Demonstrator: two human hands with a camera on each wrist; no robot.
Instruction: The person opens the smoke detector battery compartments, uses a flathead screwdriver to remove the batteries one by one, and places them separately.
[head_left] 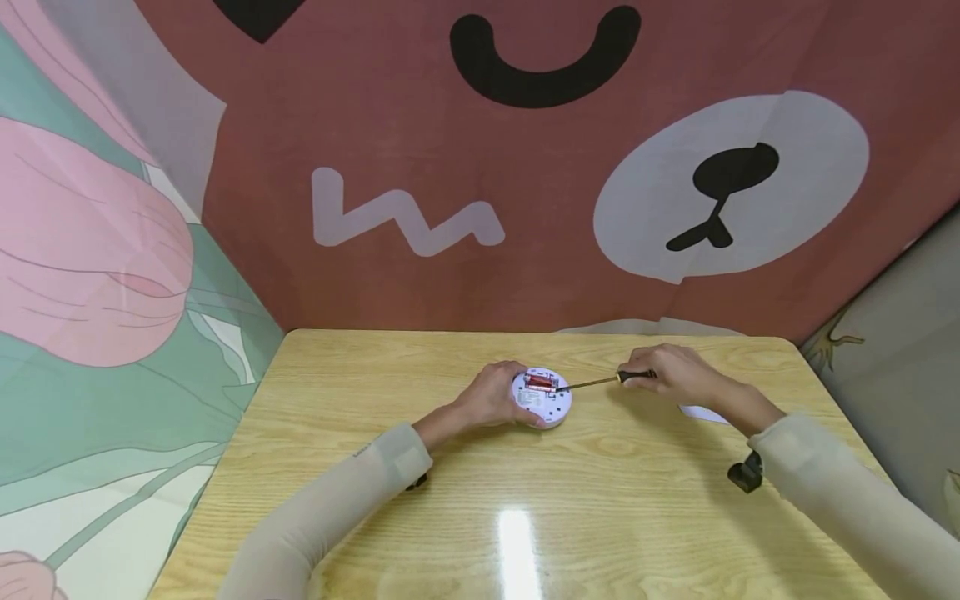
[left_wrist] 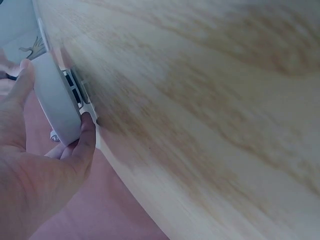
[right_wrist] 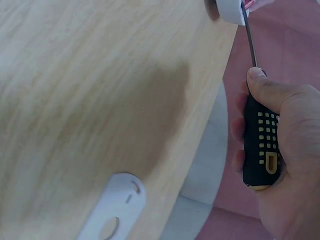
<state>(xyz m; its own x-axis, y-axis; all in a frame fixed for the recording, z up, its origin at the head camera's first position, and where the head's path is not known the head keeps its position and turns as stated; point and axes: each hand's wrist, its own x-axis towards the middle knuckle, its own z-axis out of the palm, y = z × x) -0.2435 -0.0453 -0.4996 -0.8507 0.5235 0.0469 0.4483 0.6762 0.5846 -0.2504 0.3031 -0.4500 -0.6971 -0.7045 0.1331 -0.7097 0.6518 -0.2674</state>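
A round white device lies on the wooden table, its open back showing a red battery. My left hand grips its left rim; the left wrist view shows fingers curled round the white casing. My right hand holds a screwdriver with a black and yellow handle. Its thin shaft reaches left, and the tip sits at the device beside the battery. The right wrist view shows the shaft meeting the device's edge.
A flat white plate with cut-outs lies on the table by my right wrist, partly hidden in the head view. Printed fabric walls close in the back and both sides. Bare wood stretches toward the front edge.
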